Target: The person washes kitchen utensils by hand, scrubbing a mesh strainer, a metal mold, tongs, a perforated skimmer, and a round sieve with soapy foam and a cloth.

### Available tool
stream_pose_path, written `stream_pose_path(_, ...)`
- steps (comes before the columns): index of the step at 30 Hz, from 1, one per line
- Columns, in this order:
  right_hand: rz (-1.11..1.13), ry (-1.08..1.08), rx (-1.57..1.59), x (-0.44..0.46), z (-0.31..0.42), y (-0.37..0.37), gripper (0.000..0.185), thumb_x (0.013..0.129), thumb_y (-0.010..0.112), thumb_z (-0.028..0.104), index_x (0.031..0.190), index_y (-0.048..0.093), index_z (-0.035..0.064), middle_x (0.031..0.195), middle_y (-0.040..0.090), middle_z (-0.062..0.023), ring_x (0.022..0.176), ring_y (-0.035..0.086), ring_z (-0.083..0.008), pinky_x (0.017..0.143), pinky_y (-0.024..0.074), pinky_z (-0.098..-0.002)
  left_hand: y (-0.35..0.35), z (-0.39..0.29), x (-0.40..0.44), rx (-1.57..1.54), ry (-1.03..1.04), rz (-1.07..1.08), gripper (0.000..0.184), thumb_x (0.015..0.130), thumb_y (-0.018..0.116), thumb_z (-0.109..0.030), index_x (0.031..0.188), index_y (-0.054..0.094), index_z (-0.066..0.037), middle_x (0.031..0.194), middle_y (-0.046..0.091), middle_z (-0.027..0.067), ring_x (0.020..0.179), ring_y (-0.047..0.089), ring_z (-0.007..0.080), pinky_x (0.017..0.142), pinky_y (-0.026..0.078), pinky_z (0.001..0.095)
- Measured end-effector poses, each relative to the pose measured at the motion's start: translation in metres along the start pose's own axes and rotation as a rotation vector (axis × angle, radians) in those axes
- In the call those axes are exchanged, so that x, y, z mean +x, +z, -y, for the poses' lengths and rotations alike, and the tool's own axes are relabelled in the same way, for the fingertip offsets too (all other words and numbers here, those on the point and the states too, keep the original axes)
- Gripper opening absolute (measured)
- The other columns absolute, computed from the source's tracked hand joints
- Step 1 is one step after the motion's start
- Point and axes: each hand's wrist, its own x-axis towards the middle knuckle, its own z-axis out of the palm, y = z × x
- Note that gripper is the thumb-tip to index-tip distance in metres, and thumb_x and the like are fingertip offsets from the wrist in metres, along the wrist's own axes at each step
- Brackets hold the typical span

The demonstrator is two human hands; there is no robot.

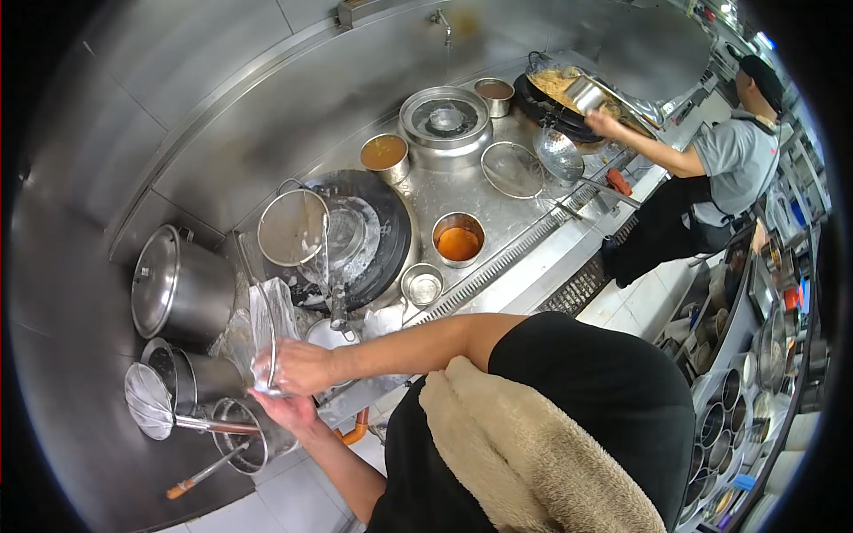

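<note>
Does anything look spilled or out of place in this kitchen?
Yes: whitish, foamy-looking patches streak the nearer round black stove ring. They stand out against its dark surface; whether suds or food, I can't tell.

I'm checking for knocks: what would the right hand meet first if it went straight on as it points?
The right hand would probably meet the steel container beside the lidded pot first, though depth is unclear.
</note>
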Motion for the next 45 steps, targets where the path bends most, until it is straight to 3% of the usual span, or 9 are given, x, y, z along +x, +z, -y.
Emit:
stream_pose_path(12, 0.173, -0.207, 0.009, 0.010, -0.016, -0.002, 0.042, 0.076, 0.067, 0.038, 0.109, 0.069, 0.0118, 0.123, 0.062, -0.0136, 0.123, 0.054, -0.0322, 0.111, 0.0360, -0.0561, -0.013, -0.013, 0.003, -0.028, -0.040, 0.173, 0.053, 0.104, 0.045, -0.049, 0.128, 0.060, -0.005, 0.125, 0.065, 0.0105, 0.114, 0.063, 0.0265, 0.100, 0.050, 0.0433)
stream_pose_path(16, -0.491, -0.218, -0.298, 0.004, 0.005, -0.001, 0.035, 0.078, 0.070, 0.030, 0.106, 0.068, 0.0095, 0.113, 0.063, -0.0149, 0.105, 0.061, -0.0358, 0.105, 0.0422, -0.0544, 0.007, -0.007, 0.010, -0.145, -0.042, 0.117, 0.046, 0.105, 0.049, -0.041, 0.132, 0.058, -0.005, 0.130, 0.064, 0.0122, 0.117, 0.062, 0.0279, 0.104, 0.049, 0.0476)
stream_pose_path(17, 0.081, 0.163, -0.176, 0.023, 0.031, -0.027, 0.035, 0.078, 0.069, 0.025, 0.108, 0.066, 0.0071, 0.112, 0.063, -0.0166, 0.103, 0.062, -0.0372, 0.104, 0.0433, -0.0518, 0.008, -0.003, 0.012, -0.171, -0.037, 0.114, 0.044, 0.104, 0.050, -0.038, 0.132, 0.058, -0.004, 0.130, 0.065, 0.0136, 0.117, 0.063, 0.0289, 0.104, 0.048, 0.0481)
stream_pose_path(19, -0.273, -0.093, -0.225, 0.007, 0.014, 0.000, 0.039, 0.081, 0.066, 0.023, 0.116, 0.066, 0.0046, 0.118, 0.062, -0.0210, 0.115, 0.057, -0.0401, 0.108, 0.0416, -0.0510, 0.005, -0.002, 0.021, -0.207, 0.022, 0.016, 0.043, 0.104, 0.052, -0.037, 0.125, 0.061, -0.001, 0.125, 0.067, 0.0136, 0.115, 0.063, 0.0277, 0.102, 0.050, 0.0469)
stream_pose_path(23, -0.132, -0.174, -0.131, -0.013, -0.016, -0.025, 0.038, 0.082, 0.066, 0.015, 0.120, 0.066, 0.0095, 0.131, 0.057, -0.0190, 0.125, 0.053, -0.0381, 0.117, 0.0331, -0.0576, 0.034, -0.003, 0.011, -0.372, 0.004, 0.066, 0.046, 0.105, 0.050, -0.035, 0.129, 0.059, 0.003, 0.126, 0.067, 0.0151, 0.115, 0.064, 0.0306, 0.106, 0.047, 0.0454)
stream_pose_path(30, -0.355, 0.142, -0.348, 0.032, -0.067, -0.060, 0.038, 0.086, 0.061, 0.012, 0.124, 0.065, 0.0126, 0.133, 0.058, -0.0155, 0.133, 0.049, -0.0359, 0.117, 0.0275, -0.0615, 0.040, 0.006, 0.000, -0.141, 0.007, 0.056, 0.045, 0.106, 0.048, -0.027, 0.139, 0.052, 0.003, 0.138, 0.060, 0.0172, 0.127, 0.058, 0.0308, 0.111, 0.042, 0.0474)
stream_pose_path(36, -0.075, -0.118, -0.223, -0.010, -0.011, -0.031, 0.042, 0.082, 0.065, 0.012, 0.124, 0.065, 0.0123, 0.135, 0.056, -0.0170, 0.136, 0.044, -0.0376, 0.118, 0.0300, -0.0584, 0.022, 0.005, 0.012, -0.235, 0.033, 0.093, 0.046, 0.107, 0.047, -0.028, 0.140, 0.051, 0.004, 0.141, 0.058, 0.0165, 0.129, 0.056, 0.0313, 0.113, 0.040, 0.0466)
stream_pose_path(39, -0.409, -0.061, -0.249, 0.015, -0.057, -0.039, 0.039, 0.081, 0.067, 0.008, 0.120, 0.065, 0.0100, 0.130, 0.058, -0.0164, 0.126, 0.051, -0.0395, 0.112, 0.0366, -0.0553, 0.034, 0.006, -0.005, -0.256, 0.003, 0.057, 0.047, 0.107, 0.047, -0.028, 0.141, 0.050, 0.005, 0.142, 0.057, 0.0173, 0.131, 0.055, 0.0320, 0.115, 0.039, 0.0468)
stream_pose_path(45, -0.427, 0.048, -0.260, 0.039, -0.080, -0.070, 0.038, 0.079, 0.066, 0.004, 0.118, 0.064, 0.0044, 0.123, 0.060, -0.0216, 0.123, 0.053, -0.0410, 0.107, 0.0428, -0.0488, 0.027, 0.011, -0.005, -0.144, 0.040, 0.021, 0.047, 0.104, 0.053, -0.023, 0.140, 0.050, 0.006, 0.141, 0.058, 0.0191, 0.128, 0.057, 0.0328, 0.114, 0.041, 0.0467)
